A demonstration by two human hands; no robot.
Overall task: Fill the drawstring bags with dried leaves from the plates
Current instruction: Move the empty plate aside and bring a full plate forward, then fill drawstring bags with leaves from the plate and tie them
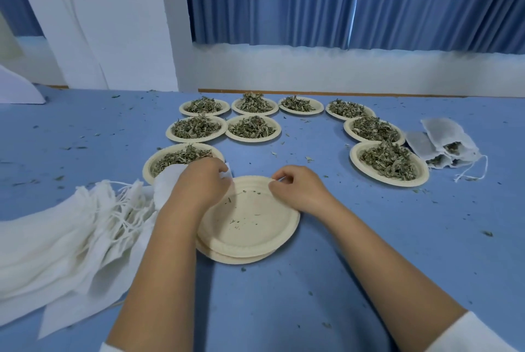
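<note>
1. Left hand (199, 181): the fingers are curled over a white bag (167, 185), which is gripped. Cloth is seen at both sides of the hand.
2. Right hand (298, 189): the fingers are curled, and thumb and forefinger are brought together. Whether anything is pinched cannot be told.
3. Empty plates (247, 229): two are stacked beneath and between the hands. The right fingertips are held over the far rim. Only a few leaf scraps are noted on the top one.
4. Near plate (146, 169): it is loaded with leaves (181, 157) and set just beyond the left hand. It is partly covered by the bag.
5. Far plates (196, 140): eight more are loaded. Four are set well beyond the left hand; four are beyond and to the right of the right hand.
6. Spare bags (71, 238): a flat heap is laid just left of the left forearm, with the strings tangled near the wrist.
7. Filled bags (443, 147): a small cluster is laid well to the right of the right hand, just past the plates on that side. Leaves are seen at the mouths.
8. Table (369, 252): the blue surface is strewn with leaf crumbs around both hands.
</note>
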